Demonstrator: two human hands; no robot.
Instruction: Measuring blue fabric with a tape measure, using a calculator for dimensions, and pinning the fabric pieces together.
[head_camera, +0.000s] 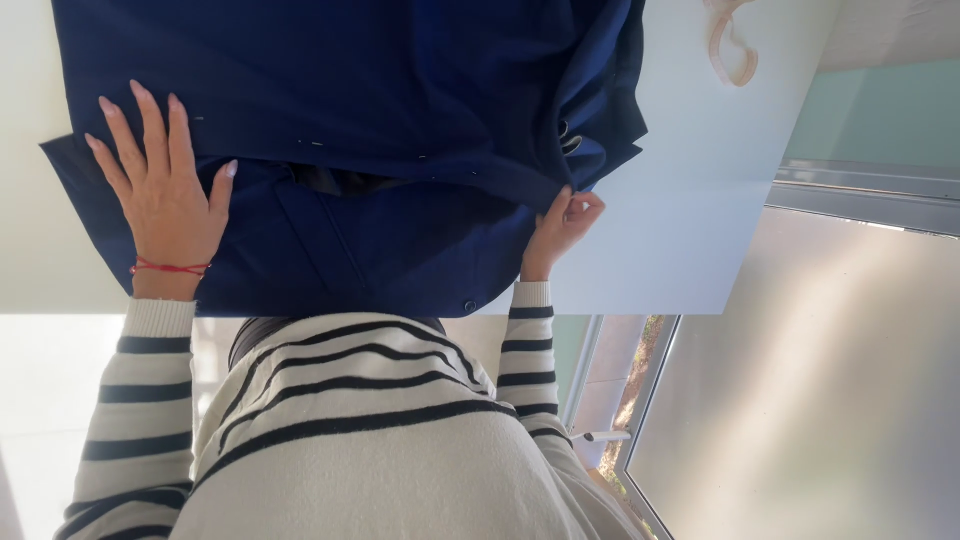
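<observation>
The woven cloth garment (400, 110) spread flat is deep navy blue, with small dark round buttons (568, 135) at its edge. It lies on a plain white table top (690, 200). The knitted sweater sleeve (140, 400) is cream with black horizontal stripes, and a thin red string bracelet (168, 268) circles the wrist.

A domestic room, most likely part of a home, is suggested. A plain white table (690, 200) is set close beside a large window (800, 400) with a white frame; a white window handle (605, 436) is seen low on that frame, and strong daylight is thrown across the tabletop. A pale green wall (880, 115) is visible beyond the table's far edge. A dark navy garment (400, 150) with buttons is spread over the table, and a loop of beige ribbon or tape (730, 50) is left nearby — signs of household clothes care or home sewing
</observation>
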